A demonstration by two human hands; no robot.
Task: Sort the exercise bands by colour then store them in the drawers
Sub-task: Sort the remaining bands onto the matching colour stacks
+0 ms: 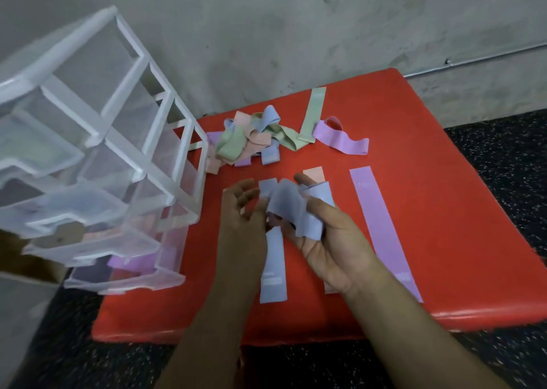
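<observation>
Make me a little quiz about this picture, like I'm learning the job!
1. Pick one: the band held by the left hand and right hand is A green, B blue, C pink.
2. True or false: a long purple band lies flat on the mat.
3. Fill the gap: the drawers stand at the mat's ___ side.
Key: 1 B. 2 true. 3 left.
</observation>
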